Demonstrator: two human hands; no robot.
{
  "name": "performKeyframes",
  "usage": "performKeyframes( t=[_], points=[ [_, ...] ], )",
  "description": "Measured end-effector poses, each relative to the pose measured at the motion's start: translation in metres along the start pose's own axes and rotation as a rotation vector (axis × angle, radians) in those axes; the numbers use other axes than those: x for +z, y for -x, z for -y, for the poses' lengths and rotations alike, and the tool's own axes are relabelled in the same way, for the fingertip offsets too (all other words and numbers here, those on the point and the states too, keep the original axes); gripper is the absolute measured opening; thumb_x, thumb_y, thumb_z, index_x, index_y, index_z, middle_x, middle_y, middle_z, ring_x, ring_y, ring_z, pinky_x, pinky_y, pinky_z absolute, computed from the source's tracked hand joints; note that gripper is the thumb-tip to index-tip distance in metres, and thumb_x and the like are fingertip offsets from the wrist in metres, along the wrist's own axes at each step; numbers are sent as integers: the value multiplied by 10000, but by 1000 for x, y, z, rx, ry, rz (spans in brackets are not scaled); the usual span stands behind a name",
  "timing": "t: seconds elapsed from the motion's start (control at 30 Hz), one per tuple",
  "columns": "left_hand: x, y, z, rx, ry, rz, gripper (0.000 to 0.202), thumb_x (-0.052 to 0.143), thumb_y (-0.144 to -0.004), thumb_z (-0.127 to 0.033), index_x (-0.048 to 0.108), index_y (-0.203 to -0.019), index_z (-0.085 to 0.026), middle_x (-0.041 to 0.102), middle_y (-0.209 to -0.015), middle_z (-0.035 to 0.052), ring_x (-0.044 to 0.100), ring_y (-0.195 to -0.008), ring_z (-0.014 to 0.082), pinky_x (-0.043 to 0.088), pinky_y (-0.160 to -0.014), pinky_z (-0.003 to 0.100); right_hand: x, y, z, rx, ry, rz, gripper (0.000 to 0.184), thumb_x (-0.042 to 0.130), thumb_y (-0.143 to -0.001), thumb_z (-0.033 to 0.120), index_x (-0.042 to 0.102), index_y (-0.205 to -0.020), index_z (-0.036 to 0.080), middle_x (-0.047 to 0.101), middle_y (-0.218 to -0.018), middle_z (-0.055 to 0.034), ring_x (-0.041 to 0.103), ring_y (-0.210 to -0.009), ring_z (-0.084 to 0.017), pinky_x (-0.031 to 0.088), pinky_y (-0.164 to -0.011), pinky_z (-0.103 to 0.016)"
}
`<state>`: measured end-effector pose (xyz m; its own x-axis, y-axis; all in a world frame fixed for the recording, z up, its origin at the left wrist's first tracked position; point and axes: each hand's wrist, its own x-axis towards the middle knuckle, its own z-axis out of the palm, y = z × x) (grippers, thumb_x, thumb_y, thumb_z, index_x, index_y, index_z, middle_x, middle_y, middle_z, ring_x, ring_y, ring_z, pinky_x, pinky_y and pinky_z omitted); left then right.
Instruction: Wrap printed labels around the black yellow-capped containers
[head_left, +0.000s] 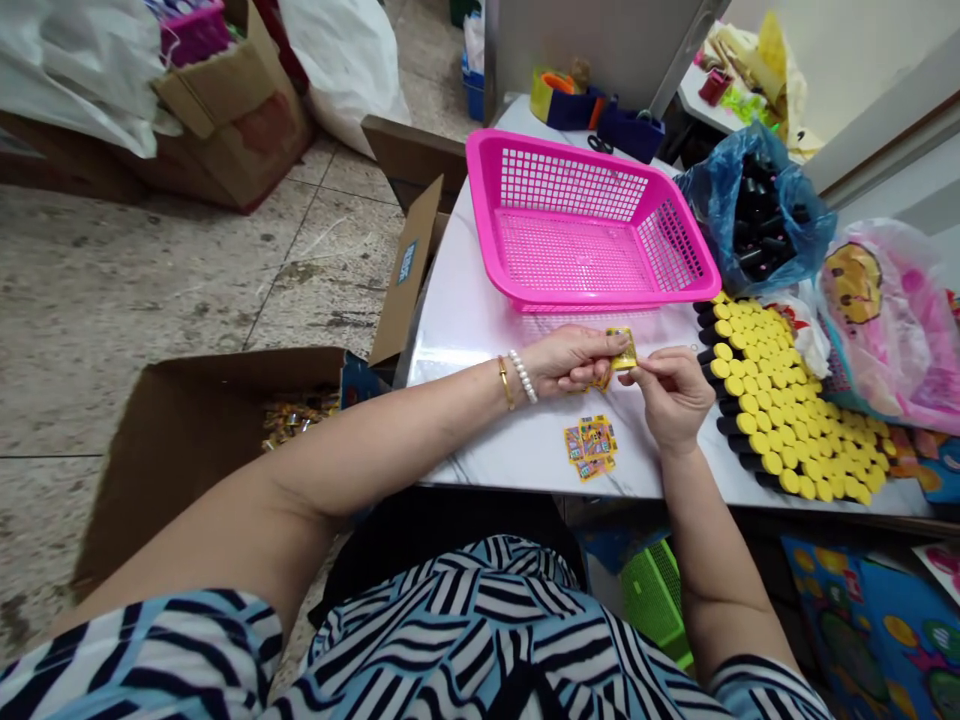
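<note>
At the marble table [480,340], head view: both hands were up over the tabletop, closed on one job. Left hand [568,360] gripped a small yellow packet [622,350] between thumb and fingers. Right hand [671,395] pinched the same packet from the other side, fingertips [643,368] at its lower edge. Just below the hands lay a small pile of printed strips [591,447]; print too small to read. Beyond them sat a pink basket [570,225], not touching the hands. To the right we had black tubes [780,400] with yellow caps, packed side by side, and a blue bag [757,215] of more tubes. Left of the table stood an open cardboard box [202,450] holding loose packets [298,418].
</note>
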<state>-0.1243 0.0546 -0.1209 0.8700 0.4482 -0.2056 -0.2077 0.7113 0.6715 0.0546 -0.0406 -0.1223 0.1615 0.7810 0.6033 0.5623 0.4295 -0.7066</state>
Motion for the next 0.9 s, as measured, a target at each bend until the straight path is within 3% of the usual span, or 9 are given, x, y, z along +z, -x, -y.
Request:
performKeyframes(
  t=[0.1, 0.2, 0.33, 0.57, 0.73, 0.9],
  points=[
    [0, 0, 3, 17, -22, -44, 452, 857, -811, -522, 654, -710, -130, 538, -513, -29, 313, -317, 12, 139, -301, 166, 0, -1, 0, -36, 67, 46, 227, 814, -871, 312, 782, -1094, 287, 667, -1041, -39, 716, -861, -182, 689, -706, -349],
    [2, 0, 5, 19, -33, -66, 457, 833, -834, -531, 673, -727, -116, 579, -548, -2, 333, -334, 11, 149, -312, 163, 0, 0, 0, -94, 149, 32, 173, 835, -852, 279, 820, -1022, 302, 692, -986, -37, 730, -888, -209, 691, -776, -396],
    [4, 1, 4, -14, -56, -77, 464, 863, -801, -523, 661, -707, -116, 561, -532, -17, 328, -330, 12, 128, -306, 165, 0, 2, 1, -81, 133, -4, 126, 830, -855, 260, 815, -976, 290, 688, -935, -25, 717, -794, -194, 676, -697, -384],
    [4, 1, 2, 8, -38, -59, 523, 795, -840, -605, 681, -696, -115, 574, -520, 14, 332, -338, 35, 149, -318, 188, 2, -3, -2, -84, 145, 69, 213, 779, -895, 296, 796, -1107, 296, 689, -1069, -55, 721, -894, -208, 671, -707, -370],
    [2, -4, 9, 14, -80, -113, 523, 780, -848, -619, 688, -679, -132, 529, -480, 4, 338, -348, 53, 169, -341, 209, 5, -1, -2, -53, 81, 141, 505, 824, -855, 289, 692, -1340, 339, 680, -1180, -64, 720, -861, -201, 668, -693, -369],
    [0, 1, 5, 41, -187, -76, 656, 687, -813, -792, 693, -659, -154, 558, -484, 39, 380, -338, 76, 198, -355, 239, 5, -13, 6, -55, 170, 130, 327, 773, -895, 306, 750, -1220, 335, 693, -1081, -60, 691, -835, -205, 627, -641, -342]
  ],
)
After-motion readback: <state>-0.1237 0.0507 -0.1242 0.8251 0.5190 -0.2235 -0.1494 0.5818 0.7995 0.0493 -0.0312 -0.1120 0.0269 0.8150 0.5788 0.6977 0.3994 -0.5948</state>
